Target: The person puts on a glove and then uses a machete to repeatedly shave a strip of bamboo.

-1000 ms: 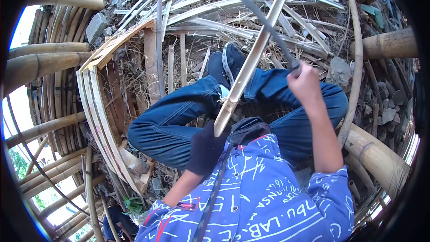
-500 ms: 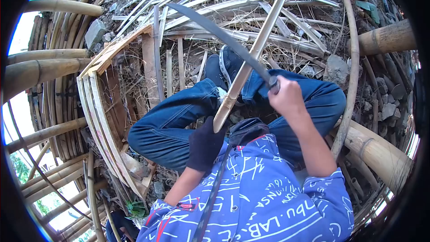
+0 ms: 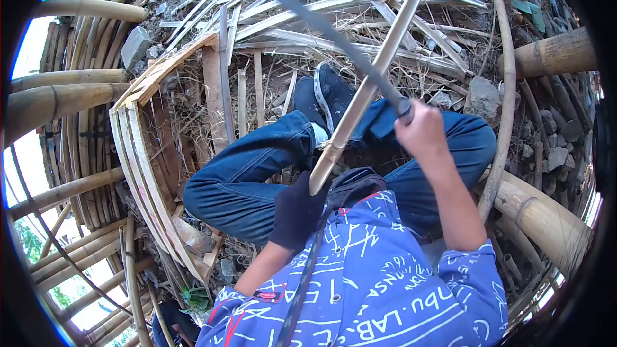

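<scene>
The person sat with knees bent outward, in a blue shirt (image 3: pixel 385 250) covered in white lettering; I made out "LAB" and, toward twelve o'clock from it, "MANSA", with "15" off at ten o'clock. A small red label (image 3: pixel 268 295) near the left sleeve was too tiny to read from where I stood. The near end of a split bamboo strip (image 3: pixel 352 117) lay in the gloved left hand (image 3: pixel 299 212), which was closed about it just ahead of the waist, though the dark cloth hid how each finger sat. At two o'clock from that glove, the bare right hand (image 3: pixel 419 127) was clenched round the handle of a long knife (image 3: pixel 350 53), its fingers well apart from the strip. The strip's long axis ran from the glove toward one o'clock, past the shoes (image 3: pixel 331 90) and over a litter of loose strips (image 3: pixel 440 44). The knife pointed to ten o'clock, its blurred blade crossing in front of the strip; whether they touched, I couldn't tell. Between nine and ten o'clock stood a slatted wooden frame (image 3: pixel 143 177)
</scene>
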`<control>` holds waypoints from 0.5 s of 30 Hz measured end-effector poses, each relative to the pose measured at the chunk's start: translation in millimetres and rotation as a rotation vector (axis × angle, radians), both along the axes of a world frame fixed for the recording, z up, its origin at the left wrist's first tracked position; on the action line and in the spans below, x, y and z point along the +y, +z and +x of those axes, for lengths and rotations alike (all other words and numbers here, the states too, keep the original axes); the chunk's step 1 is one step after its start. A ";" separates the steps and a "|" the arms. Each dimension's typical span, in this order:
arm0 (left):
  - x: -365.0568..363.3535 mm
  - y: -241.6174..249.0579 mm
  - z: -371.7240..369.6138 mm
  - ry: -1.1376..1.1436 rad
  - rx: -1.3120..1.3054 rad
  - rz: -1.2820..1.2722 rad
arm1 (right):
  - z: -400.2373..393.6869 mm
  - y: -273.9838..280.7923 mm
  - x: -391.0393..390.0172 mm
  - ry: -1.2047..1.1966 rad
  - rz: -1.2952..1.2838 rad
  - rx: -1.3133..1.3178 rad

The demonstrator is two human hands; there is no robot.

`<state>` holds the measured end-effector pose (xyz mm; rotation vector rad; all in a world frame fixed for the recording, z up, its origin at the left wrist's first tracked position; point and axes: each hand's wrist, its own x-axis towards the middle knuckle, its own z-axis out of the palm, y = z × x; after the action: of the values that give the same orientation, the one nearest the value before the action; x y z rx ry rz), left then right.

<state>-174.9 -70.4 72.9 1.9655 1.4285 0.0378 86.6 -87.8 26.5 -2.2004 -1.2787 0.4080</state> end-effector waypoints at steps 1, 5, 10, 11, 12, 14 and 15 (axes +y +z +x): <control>2.3 -1.5 -0.2 0.038 -0.017 -0.035 | -12.1 5.2 -6.1 0.056 -0.032 -0.006; -0.4 2.2 -8.4 0.025 -0.062 -0.034 | -8.5 7.7 -3.7 0.131 -0.052 -0.059; -17.1 -14.7 -43.3 -0.011 -0.102 -0.062 | 45.4 -0.7 12.5 -0.095 -0.111 -0.034; -19.9 -12.3 -43.8 0.019 -0.094 -0.112 | 48.2 1.9 10.8 -0.084 -0.108 -0.011; -21.9 -13.1 -44.9 0.027 -0.096 -0.108 | 43.8 7.9 9.4 -0.076 -0.105 -0.013; -21.4 -16.1 -46.1 0.120 -0.124 -0.308 | 27.1 24.7 5.2 -0.116 -0.022 0.155; -19.0 -14.5 -45.2 0.127 -0.131 -0.303 | 19.6 28.6 2.6 -0.120 -0.005 0.196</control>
<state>-220.1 -89.4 58.4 1.5971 1.3825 0.0058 106.2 -85.2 55.1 -2.1674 -1.0375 0.5645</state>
